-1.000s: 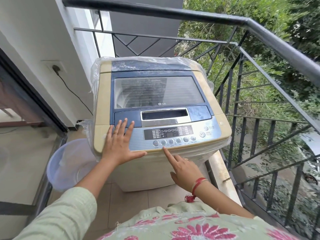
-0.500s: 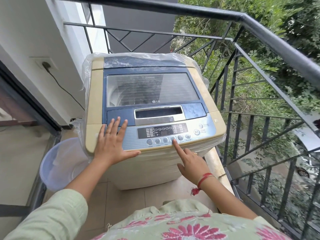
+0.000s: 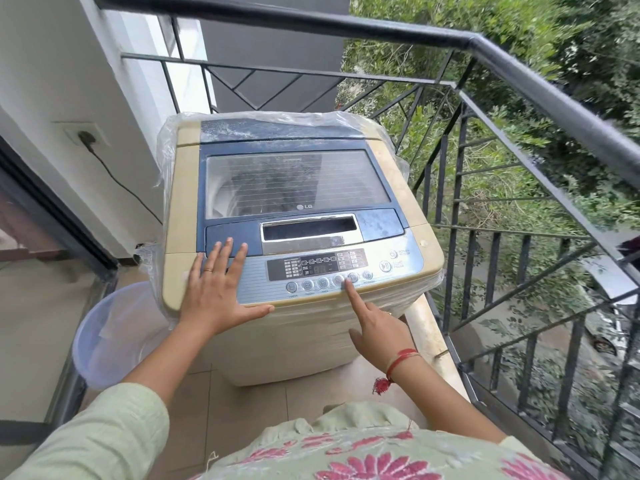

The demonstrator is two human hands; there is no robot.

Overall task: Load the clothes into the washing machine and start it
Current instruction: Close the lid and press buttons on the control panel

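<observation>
Washing machine [image 3: 294,341] stands on the balcony floor [image 3: 311,396], its right side close to the black railing [image 3: 346,27], clear plastic wrap [image 3: 165,161] round its sides. Lid [image 3: 294,181] is down flat. Dark shapes show behind its window, can't tell if they are clothes.

My left hand [image 3: 216,292] lies palm down on the front left corner of the machine top. Its fingers [image 3: 224,259] are straight and a little spread, tips reaching the blue front edge of the lid, thumb out along the front edge of the control panel [image 3: 256,282]. It grips nothing. Ring [image 3: 208,270] on one finger.

My right hand [image 3: 379,329] sits off the front edge, below the panel. The index finger [image 3: 351,297] is straight, tip on the row of round buttons [image 3: 323,282] under the display [image 3: 311,266], about the fourth or fifth from the left, can't tell which. Other fingers of that hand are curled in, holding nothing. Red thread [image 3: 401,356] on that wrist.

Display is dark, faint digits, unreadable. Two bigger round buttons [image 3: 386,265] sit near the right edge of the panel, untouched.

Pale plastic tub [image 3: 104,341] is on the floor just beside the machine's left side, touching or not, can't tell. Black cord [image 3: 121,184] runs from a plug in the wall socket [image 3: 85,136] down toward the machine's back left corner. Light green sleeve [image 3: 104,434] covers my left forearm.
</observation>
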